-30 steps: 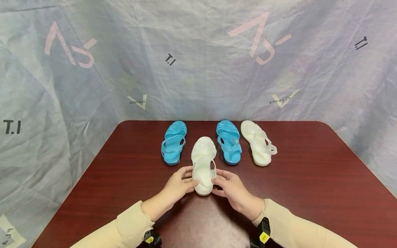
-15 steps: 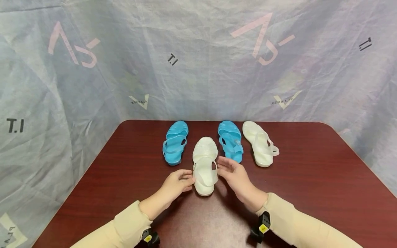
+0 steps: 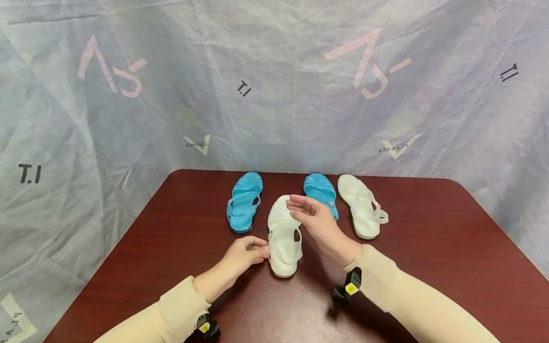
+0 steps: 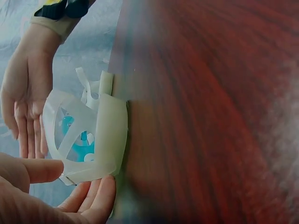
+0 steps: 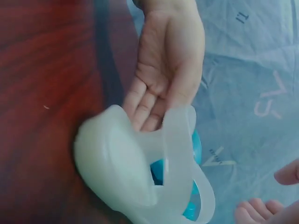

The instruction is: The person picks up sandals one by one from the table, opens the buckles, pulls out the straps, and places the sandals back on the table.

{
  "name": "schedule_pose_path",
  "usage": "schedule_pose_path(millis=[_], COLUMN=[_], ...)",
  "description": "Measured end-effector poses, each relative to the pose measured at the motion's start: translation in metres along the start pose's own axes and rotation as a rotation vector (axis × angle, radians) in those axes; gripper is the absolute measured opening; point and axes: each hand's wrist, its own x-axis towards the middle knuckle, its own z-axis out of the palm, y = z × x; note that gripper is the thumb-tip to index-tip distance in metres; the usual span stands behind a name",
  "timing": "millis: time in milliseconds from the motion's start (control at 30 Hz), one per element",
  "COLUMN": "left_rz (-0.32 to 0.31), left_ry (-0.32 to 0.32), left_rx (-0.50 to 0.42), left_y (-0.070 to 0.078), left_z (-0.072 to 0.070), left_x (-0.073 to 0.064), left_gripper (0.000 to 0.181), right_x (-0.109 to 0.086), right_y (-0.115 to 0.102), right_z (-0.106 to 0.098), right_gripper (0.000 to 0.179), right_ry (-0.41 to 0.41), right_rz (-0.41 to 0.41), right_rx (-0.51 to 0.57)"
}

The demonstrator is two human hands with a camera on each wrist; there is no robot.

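Note:
A translucent white jelly sandal [image 3: 284, 266] lies toe-away on the table in front of me. My left hand [image 3: 241, 257] holds its left edge by the ankle strap, thumb above and fingers low along the side in the left wrist view. In that view the sandal's heel and looped straps [image 4: 74, 135] face the camera. With fingers straight and nothing held, my right hand [image 3: 319, 223] hovers over the right side of the sandal's toe, partly hiding it. The right wrist view shows the white heel [image 5: 107, 158] close up, with my left hand [image 5: 163, 79] behind it.
At the back of the dark red table [image 3: 180, 209] lie a blue sandal [image 3: 243, 209] to the left, another blue sandal [image 3: 318, 183] partly behind my right hand, and a second white sandal [image 3: 363, 209] to the right. A printed cloth [image 3: 274, 119] hangs behind.
My right hand has let go of the white sandal's heel side and moved forward and up over its toe. The left hand stays at the left edge, while the sandal has hardly moved.

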Motion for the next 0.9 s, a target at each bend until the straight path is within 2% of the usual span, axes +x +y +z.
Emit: schedule_pose_path(millis=[300,500,667,900], left_rz=[-0.005,-0.004,-0.014,-0.028], left_ry=[-0.023,-0.022,-0.014,-0.013], left_rx=[-0.014,-0.013,-0.015,-0.025], left_y=[0.000,0.001,0.001,0.000], left_z=[-0.002,-0.002,-0.001,-0.003], left_x=[0.001,0.001,0.002,0.005], left_gripper=[0.026,0.027,0.027,0.027], right_x=[0.020,0.023,0.023,0.021], right_y=[-0.001,0.000,0.002,0.009], right_z=[0.009,0.011,0.009,0.008], right_gripper=[0.045,0.044,0.045,0.042], right_ry=[-0.094,-0.149,-0.190,-0.170], right_rz=[0.078,0.106,0.129,0.167], right_rx=[-0.039,-0.060,-0.126,-0.249])
